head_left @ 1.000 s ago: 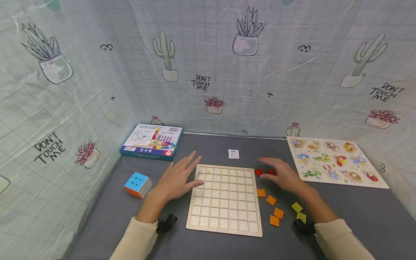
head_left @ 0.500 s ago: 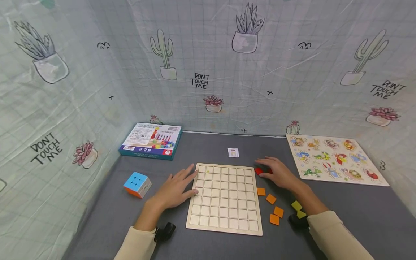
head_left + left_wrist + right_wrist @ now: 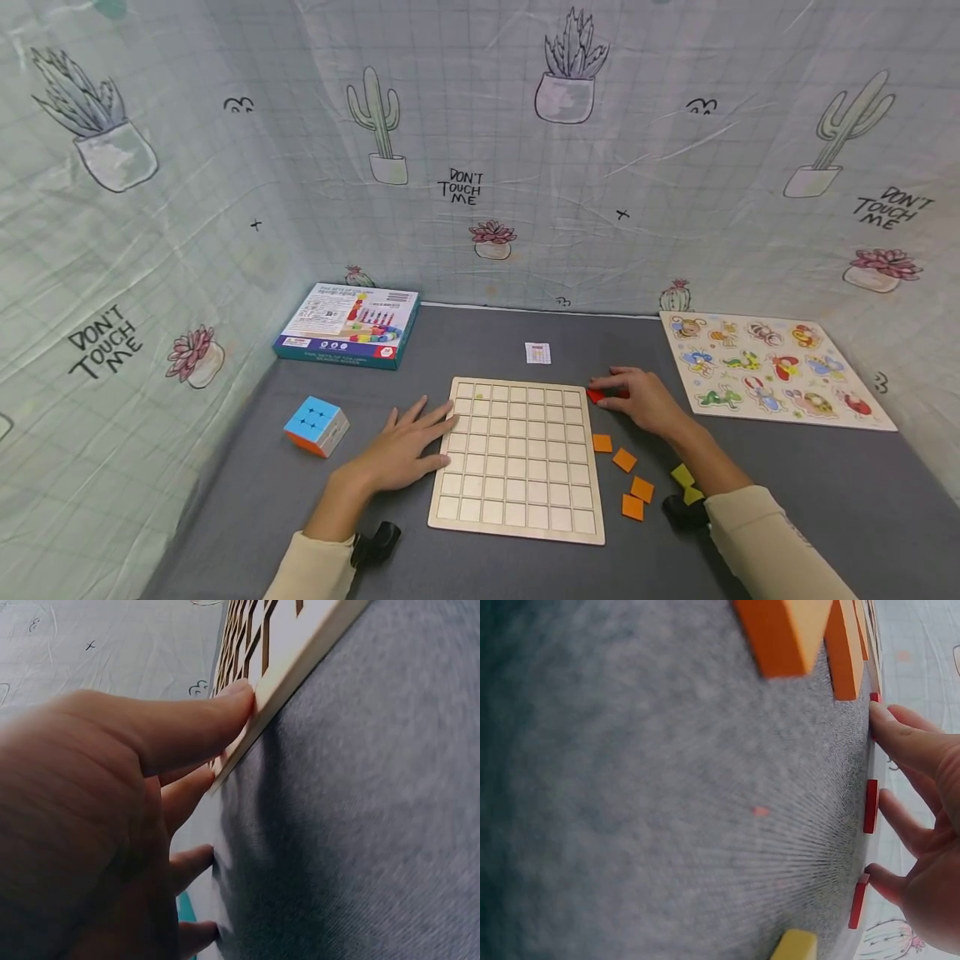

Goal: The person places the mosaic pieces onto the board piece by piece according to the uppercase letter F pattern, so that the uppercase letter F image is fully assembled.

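Note:
My left hand (image 3: 405, 450) lies spread at the left edge of a wooden grid board (image 3: 517, 458). Its thumb and fingertips touch the board's rim, as the left wrist view also shows. At the board's far right corner, my right hand (image 3: 641, 400) pinches a small red tile (image 3: 595, 396) between thumb and index finger. Two more red tiles, one upright on edge (image 3: 871, 806) and another lower down (image 3: 859, 901), show by the other fingers in the right wrist view. The palm partly hides red in the head view.
Several orange tiles (image 3: 624, 460) lie right of the board, with yellow-green tiles (image 3: 682, 476) by the right wrist. A puzzle cube (image 3: 317, 425) and a flat box (image 3: 348, 325) stand left. A small printed card (image 3: 537, 353) lies behind; an insect puzzle board (image 3: 772, 371) lies at right.
My left hand has come down and slid nearer along the board's left edge. My right hand has lowered, and its thumb and index finger have closed in on the red tile.

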The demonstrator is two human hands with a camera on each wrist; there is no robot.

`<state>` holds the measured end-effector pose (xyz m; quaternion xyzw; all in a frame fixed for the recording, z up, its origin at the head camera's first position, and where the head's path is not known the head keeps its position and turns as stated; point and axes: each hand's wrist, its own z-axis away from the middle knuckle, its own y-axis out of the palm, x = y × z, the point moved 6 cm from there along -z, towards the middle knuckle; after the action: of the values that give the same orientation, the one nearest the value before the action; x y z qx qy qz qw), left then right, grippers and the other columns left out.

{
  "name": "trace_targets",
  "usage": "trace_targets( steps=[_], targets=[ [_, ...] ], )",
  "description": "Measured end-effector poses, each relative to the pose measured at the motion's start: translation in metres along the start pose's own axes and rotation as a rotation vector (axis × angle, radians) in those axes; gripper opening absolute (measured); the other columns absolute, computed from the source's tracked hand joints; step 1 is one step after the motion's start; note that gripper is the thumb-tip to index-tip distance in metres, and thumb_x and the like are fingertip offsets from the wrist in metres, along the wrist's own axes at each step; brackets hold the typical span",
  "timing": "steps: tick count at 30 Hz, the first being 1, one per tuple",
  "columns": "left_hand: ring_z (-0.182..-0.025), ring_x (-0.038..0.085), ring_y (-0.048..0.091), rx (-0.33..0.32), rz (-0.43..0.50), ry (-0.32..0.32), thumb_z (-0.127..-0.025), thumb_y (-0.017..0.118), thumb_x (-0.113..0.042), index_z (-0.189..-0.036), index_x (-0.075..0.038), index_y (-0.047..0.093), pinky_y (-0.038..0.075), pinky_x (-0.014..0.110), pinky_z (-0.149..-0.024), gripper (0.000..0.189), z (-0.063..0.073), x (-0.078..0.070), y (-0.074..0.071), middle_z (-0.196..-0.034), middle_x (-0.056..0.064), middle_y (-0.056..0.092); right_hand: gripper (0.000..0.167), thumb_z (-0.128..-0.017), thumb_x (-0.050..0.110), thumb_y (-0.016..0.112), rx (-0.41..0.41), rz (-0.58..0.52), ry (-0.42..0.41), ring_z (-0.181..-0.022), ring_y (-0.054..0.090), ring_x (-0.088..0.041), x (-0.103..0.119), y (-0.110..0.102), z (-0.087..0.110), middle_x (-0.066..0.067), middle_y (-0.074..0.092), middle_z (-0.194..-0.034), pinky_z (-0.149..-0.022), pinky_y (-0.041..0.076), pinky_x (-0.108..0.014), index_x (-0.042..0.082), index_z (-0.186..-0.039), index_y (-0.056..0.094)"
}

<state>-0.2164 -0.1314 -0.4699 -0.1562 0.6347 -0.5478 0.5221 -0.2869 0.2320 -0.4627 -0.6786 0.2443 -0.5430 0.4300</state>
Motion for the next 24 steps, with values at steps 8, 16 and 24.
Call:
trace_targets(
  steps=[8, 16, 24],
  targets=[
    [-0.16, 0.044, 0.012, 0.011, 0.01, 0.001, -0.1, 0.064, -0.035, -0.157, -0.019, 0.043, 0.004, 0.078, -0.12, 0.063, 0.0, 0.0, -0.001, -0.17, 0.001, 0.029, 0.025, -0.09, 0.013, 0.076, -0.028, 0.003, 0.016, -0.131, 0.055, -0.051, -0.002, -0.002, 0.001, -0.031, 0.061, -0.139, -0.105, 0.047, -0.064, 0.01, -0.114, 0.079],
    [-0.16, 0.044, 0.013, 0.005, 0.001, -0.009, -0.099, 0.066, -0.035, -0.155, -0.021, 0.046, 0.006, 0.078, -0.12, 0.062, 0.0, -0.001, -0.002, -0.169, 0.0, 0.032, 0.023, -0.09, 0.015, 0.077, -0.023, -0.021, -0.001, -0.129, 0.057, -0.05, 0.0, -0.005, 0.002, -0.031, 0.063, -0.136, -0.103, 0.049, -0.063, 0.009, -0.112, 0.08],
    [-0.16, 0.045, 0.013, 0.008, 0.003, -0.014, -0.099, 0.066, -0.035, -0.155, -0.021, 0.047, 0.006, 0.078, -0.12, 0.061, 0.001, 0.0, -0.002, -0.17, 0.0, 0.032, 0.022, -0.089, 0.011, 0.077, -0.038, -0.044, -0.015, -0.131, 0.057, -0.049, 0.004, -0.012, -0.001, -0.028, 0.069, -0.129, -0.105, 0.047, -0.064, 0.007, -0.11, 0.08]
  ],
)
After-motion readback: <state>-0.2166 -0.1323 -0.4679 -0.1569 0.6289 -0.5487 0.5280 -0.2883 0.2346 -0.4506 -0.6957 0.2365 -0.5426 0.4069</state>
